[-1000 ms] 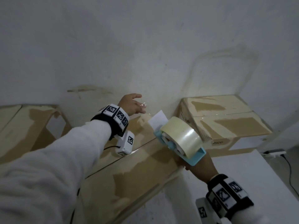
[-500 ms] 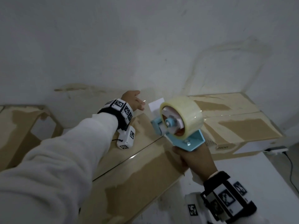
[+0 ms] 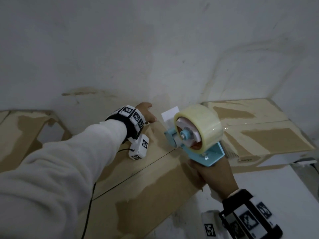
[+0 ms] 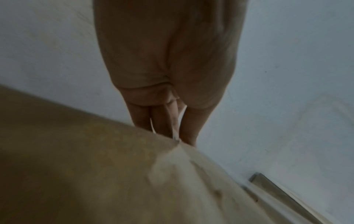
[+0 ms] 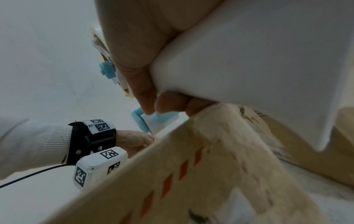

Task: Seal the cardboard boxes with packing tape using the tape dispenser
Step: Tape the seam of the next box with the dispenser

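Note:
A cardboard box (image 3: 146, 178) with a dark centre seam lies in front of me against the wall. My left hand (image 3: 145, 112) is at its far edge. In the left wrist view its fingers (image 4: 162, 121) point straight down behind that box edge (image 4: 114, 128), with thin glints of clear tape between them. My right hand (image 3: 214, 175) grips the white handle (image 5: 249, 60) of a light-blue tape dispenser (image 3: 207, 154). The dispenser is held just above the box's far right part. Its clear tape roll (image 3: 203, 125) faces me and its front end points at the left hand.
A second cardboard box (image 3: 259, 118) lies close on the right and a third (image 3: 20, 135) on the left. The white wall (image 3: 155, 49) stands right behind them. A bare white tabletop (image 3: 276, 195) shows at the lower right, with a cable (image 3: 305, 160) at its edge.
My left hand has gone from above the box down to its far edge by the wall. The dispenser has turned upright, so the roll's side now faces me.

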A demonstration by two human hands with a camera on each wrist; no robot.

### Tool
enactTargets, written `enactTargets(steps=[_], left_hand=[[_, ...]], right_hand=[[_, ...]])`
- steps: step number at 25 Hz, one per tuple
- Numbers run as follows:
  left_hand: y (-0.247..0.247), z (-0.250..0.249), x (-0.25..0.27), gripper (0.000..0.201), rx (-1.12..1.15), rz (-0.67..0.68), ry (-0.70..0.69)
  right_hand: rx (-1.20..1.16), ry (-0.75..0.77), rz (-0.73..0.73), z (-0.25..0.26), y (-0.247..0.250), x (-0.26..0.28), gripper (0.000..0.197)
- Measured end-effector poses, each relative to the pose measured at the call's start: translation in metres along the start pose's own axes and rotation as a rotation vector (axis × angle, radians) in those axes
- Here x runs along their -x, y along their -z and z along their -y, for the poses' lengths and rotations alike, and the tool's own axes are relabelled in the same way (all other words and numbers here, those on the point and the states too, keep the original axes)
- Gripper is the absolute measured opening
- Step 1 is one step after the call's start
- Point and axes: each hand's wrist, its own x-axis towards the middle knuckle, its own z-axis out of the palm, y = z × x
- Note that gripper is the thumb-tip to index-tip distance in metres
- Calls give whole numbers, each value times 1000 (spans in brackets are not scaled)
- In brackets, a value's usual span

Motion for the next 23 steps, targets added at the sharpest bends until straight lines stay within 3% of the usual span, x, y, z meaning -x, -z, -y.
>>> enactTargets(steps=[6, 10, 16, 19, 23], left_hand=[[5, 0, 11, 62, -282, -69, 74], [5, -8, 27, 24, -231, -29, -60], [-21, 3, 67, 40, -611, 162, -196], [-26, 6, 78, 46, -730, 99, -239], [-34, 6, 77, 57, -907, 76, -158]], right_hand=[[12, 19, -35, 5, -1, 5, 35], [45, 41, -40, 11, -2, 7, 32], [71, 25, -21, 14, -3, 10, 31], [122, 10, 0, 19, 0, 7, 31], [111, -84, 52, 26, 6, 2, 24]])
